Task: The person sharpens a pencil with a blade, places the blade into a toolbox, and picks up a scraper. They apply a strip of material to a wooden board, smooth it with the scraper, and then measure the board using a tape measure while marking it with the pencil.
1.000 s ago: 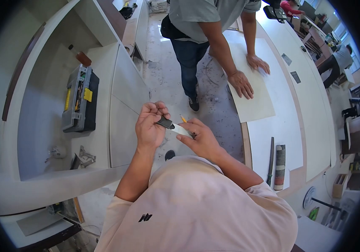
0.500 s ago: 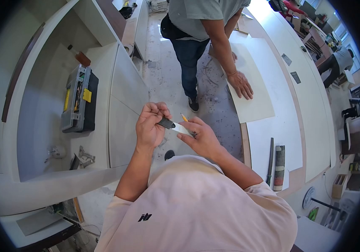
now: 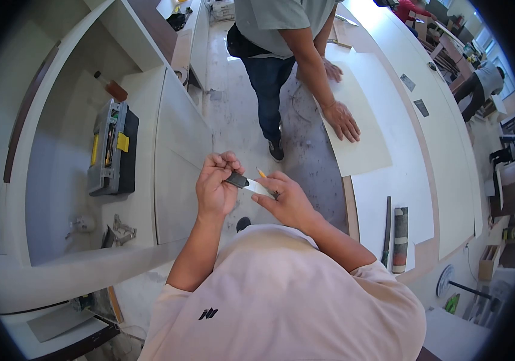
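Note:
In front of my chest, my left hand is closed on a small dark block-like tool, whose exact kind I cannot make out. A flat whitish strip spans from the tool to my right hand, pinched there between thumb and fingers. Out of the same hand, above the index finger, sticks the tip of a yellow pencil. Its remaining length is hidden by the fingers.
A co-worker's hand presses on a pale sheet on the long workbench at right. A file and a rolled abrasive-looking cylinder lie nearer me. At left, a cabinet holds a toolbox, a bottle and a metal clamp-like piece.
Both my hands keep their grip, with only a slight shift in position. The co-worker's farther hand shows more plainly on the sheet. The whole view has moved a little.

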